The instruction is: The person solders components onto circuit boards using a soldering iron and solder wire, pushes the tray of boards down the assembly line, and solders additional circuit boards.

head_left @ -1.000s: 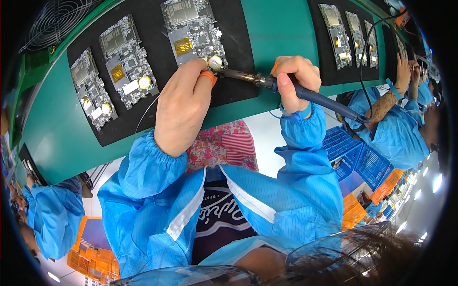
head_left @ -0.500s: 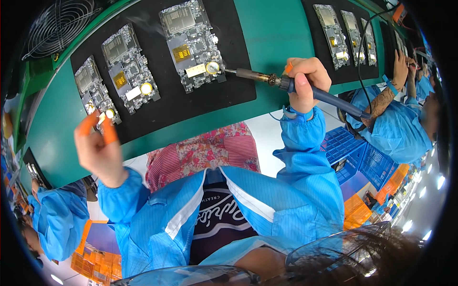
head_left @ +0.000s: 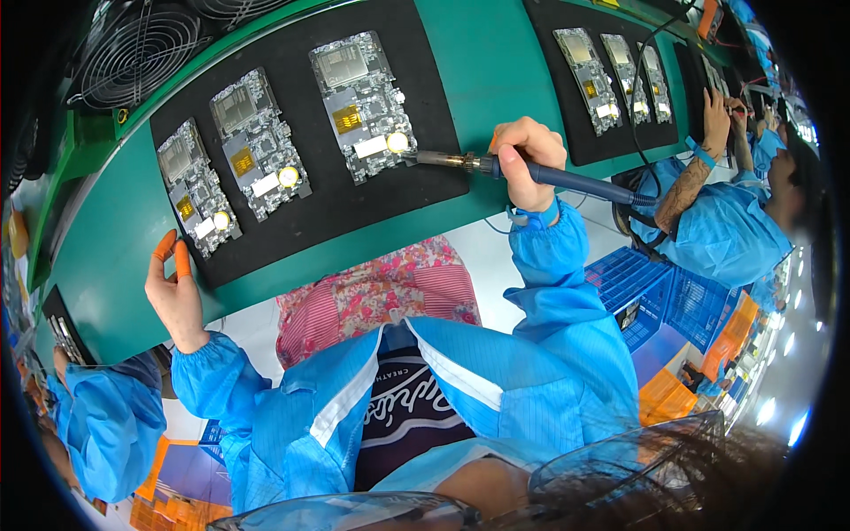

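My right hand (head_left: 529, 161) grips a blue-handled soldering iron (head_left: 496, 166). Its metal tip touches a round silver coin cell (head_left: 397, 142) on the rightmost of three circuit boards (head_left: 361, 102). The boards lie side by side on a black mat (head_left: 310, 203) on the green bench (head_left: 478, 62). My left hand (head_left: 173, 288) is lifted near the bench's left front edge, beside the leftmost board (head_left: 195, 186). It holds nothing, and its thumb and forefinger wear orange finger cots held close together.
Another black mat with several boards (head_left: 611, 75) lies to the right, where a co-worker in a blue smock (head_left: 726, 221) works. A fan grille (head_left: 133, 53) stands at the back left. Blue crates (head_left: 660, 292) and orange crates (head_left: 735, 336) sit below the bench. Another blue-smocked person (head_left: 97, 425) is at left.
My left hand left the rightmost board, swept left and down, and now hovers by the leftmost board. The soldering iron stayed with its tip at the coin cell.
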